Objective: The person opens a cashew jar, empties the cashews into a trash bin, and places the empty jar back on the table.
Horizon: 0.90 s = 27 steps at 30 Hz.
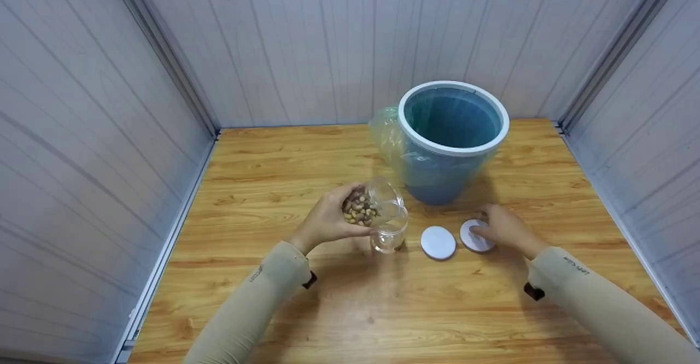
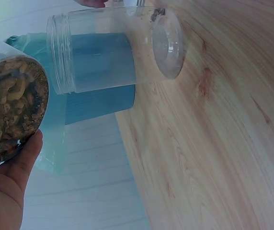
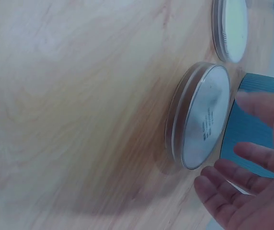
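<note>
Left wrist view, left hand holding jar, nuts unseen from right wrist

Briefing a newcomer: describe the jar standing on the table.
Find the blue bin. In front, left of two white lids, stands a clear jar. Unlike the jar of nut-like pieces the left hand grips, it looks nearly empty.

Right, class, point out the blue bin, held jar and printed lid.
Blue bin [image 1: 436, 188]: head view, on its front wall.
Held jar [image 2: 16, 108]: left wrist view, on its base.
Printed lid [image 3: 206, 117]: right wrist view, on its top.
</note>
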### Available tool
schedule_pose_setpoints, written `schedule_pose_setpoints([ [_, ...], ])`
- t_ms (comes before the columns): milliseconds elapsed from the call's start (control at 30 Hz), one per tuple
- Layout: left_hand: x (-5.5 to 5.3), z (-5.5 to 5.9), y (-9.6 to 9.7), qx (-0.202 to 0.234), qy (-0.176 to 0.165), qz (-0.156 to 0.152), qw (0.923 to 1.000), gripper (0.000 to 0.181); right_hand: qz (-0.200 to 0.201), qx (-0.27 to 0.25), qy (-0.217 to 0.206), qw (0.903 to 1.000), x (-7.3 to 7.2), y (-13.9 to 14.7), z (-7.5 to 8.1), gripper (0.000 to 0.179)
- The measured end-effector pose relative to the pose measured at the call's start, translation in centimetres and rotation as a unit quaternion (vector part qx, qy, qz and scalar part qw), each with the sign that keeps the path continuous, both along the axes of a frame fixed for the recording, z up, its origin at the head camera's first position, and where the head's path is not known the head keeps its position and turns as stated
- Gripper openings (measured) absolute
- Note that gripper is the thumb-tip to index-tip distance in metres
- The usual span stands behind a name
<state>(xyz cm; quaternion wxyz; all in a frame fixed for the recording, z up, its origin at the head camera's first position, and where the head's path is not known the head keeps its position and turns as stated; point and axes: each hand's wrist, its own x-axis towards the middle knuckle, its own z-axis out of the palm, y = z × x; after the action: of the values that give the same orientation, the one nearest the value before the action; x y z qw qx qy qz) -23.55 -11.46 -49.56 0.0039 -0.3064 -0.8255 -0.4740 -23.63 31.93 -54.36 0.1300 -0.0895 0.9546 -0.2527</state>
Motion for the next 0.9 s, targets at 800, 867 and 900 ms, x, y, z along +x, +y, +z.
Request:
schedule_pose_setpoints([
  [800,0.0,0.1,-0.1,-0.001,0.005,-0.002,1.0,0.092,-0.085,-0.065,0.06,0.9924,-1.8,2.2,2.9,0.057],
  [867,0.0,0.1,-0.1,0.0,0.005,-0.002,1.0,0.092,-0.094,-0.067,0.062,0.9914,-1.9,2.4,3.4,0.058],
  [900,0.0,0.1,-0.1,0.0,0.003,-0.003,1.0,0.091,-0.097,-0.067,0.065,0.9908,-1.9,2.5,3.6,0.058],
])
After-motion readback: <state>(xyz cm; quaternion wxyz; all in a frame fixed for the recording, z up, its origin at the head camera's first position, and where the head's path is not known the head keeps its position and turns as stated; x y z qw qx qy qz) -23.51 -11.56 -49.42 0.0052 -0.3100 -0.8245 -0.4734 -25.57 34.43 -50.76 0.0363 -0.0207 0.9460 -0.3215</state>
